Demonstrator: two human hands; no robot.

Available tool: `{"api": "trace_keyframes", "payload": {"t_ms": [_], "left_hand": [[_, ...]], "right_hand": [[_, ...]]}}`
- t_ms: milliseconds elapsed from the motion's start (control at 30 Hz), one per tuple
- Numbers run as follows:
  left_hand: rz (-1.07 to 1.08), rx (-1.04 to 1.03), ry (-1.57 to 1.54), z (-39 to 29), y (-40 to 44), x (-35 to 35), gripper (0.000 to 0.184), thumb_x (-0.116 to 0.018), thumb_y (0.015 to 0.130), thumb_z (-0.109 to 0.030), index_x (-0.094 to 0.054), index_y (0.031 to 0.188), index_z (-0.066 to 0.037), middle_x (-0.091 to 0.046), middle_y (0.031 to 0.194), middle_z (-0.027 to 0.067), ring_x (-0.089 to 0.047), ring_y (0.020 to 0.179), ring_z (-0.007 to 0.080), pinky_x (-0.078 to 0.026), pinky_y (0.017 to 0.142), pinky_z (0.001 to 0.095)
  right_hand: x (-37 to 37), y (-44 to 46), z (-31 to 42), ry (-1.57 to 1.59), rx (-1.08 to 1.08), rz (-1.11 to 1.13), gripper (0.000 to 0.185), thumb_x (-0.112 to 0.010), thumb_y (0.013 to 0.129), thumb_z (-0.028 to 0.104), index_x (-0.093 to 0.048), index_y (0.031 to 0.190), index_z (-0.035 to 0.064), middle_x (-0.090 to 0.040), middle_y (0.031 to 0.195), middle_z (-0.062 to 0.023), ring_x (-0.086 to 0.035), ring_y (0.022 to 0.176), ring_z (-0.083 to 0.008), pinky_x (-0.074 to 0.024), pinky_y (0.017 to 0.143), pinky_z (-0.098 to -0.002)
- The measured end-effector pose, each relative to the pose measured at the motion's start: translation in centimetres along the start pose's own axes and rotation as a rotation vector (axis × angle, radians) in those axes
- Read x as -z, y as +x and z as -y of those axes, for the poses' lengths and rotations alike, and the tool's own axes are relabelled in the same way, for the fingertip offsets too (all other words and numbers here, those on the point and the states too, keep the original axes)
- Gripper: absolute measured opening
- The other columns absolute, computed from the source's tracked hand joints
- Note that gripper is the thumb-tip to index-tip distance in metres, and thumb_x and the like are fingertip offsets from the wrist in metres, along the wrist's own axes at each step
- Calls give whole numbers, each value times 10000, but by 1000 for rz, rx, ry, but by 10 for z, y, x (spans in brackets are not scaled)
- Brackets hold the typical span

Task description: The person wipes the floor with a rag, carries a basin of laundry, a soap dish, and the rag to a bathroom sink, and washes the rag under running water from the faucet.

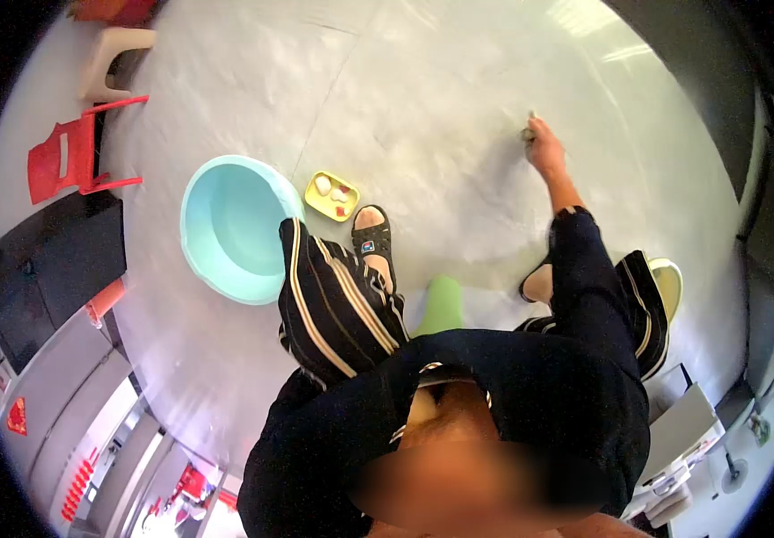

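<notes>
My right hand (544, 148) reaches forward over the grey floor, with its fingers curled closed. A small dark bit shows at the finger side, and a pale tip sticks out beyond it. I cannot make out whether these belong to something held. My left hand is out of sight. To the left of my legs stands a round light-blue basin (216, 282), its inside pale and smooth. Beside it, near my slippered foot (371, 235), lies a small yellow tray (318, 208) with a few white pieces and a red piece in it.
A green seat (441, 305) shows between my legs. A pale yellow round-rimmed thing (669, 285) is by my right knee, partly covered. Far left are a red chair (64, 154), a beige stool (111, 63) and a black cabinet (55, 269). Dark furniture (709, 81) lines the right side.
</notes>
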State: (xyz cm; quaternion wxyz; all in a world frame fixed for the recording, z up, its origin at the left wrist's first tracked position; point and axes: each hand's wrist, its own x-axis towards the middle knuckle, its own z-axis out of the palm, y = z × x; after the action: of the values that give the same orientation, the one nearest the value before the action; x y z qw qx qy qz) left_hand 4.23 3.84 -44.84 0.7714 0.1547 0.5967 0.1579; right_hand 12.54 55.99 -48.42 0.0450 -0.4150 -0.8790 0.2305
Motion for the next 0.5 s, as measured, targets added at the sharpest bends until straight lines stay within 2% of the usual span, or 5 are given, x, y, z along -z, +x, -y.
{"api": "trace_keyframes", "payload": {"t_ms": [67, 167, 367, 467, 500], "left_hand": [[-92, -15, -29, 3, -16, 5, 525, -602, 861, -268, -434, 1302, -38, -625, 1004, 124, -617, 806, 210, -517, 670, 341], [-267, -69, -149, -1, -39, 25, 503, -592, 864, -270, -455, 1288, -36, -627, 1009, 127, -618, 807, 219, -513, 679, 345], [-670, -330, -813, -14, -104, 61, 464, -573, 871, -272, -496, 1261, -33, -632, 1019, 135, -621, 811, 239, -505, 696, 354], [-845, -520, -1003, -37, -143, 74, 448, -564, 874, -274, -516, 1247, -31, -634, 1024, 138, -623, 813, 249, -501, 705, 358], [-898, -568, -874, -44, -157, 80, 443, -561, 875, -274, -523, 1243, -30, -634, 1026, 139, -623, 813, 252, -499, 708, 360]], "right_hand": [[43, -6, -11, 266, -20, -209, 340, -502, 840, 85, -569, 1172, 119, -623, 1131, -87, -616, 982, -263, -489, 823, -354], [93, -50, -7, 713, -441, -201, 337, -457, 866, 43, -576, 1179, 69, -635, 1066, -108, -614, 949, -209, -483, 830, -321], [64, -166, -30, 1803, -770, -345, 281, -444, 908, 56, -480, 1186, 50, -583, 1056, -116, -582, 937, -243, -505, 775, -379], [23, -211, -52, 2032, -766, -441, 282, -426, 904, 61, -482, 1179, 69, -572, 1075, -105, -581, 933, -272, -512, 765, -477], [5, -218, -68, 2084, -629, -374, 278, -414, 903, 63, -490, 1170, 85, -580, 1067, -118, -596, 928, -286, -523, 746, -477]]}}
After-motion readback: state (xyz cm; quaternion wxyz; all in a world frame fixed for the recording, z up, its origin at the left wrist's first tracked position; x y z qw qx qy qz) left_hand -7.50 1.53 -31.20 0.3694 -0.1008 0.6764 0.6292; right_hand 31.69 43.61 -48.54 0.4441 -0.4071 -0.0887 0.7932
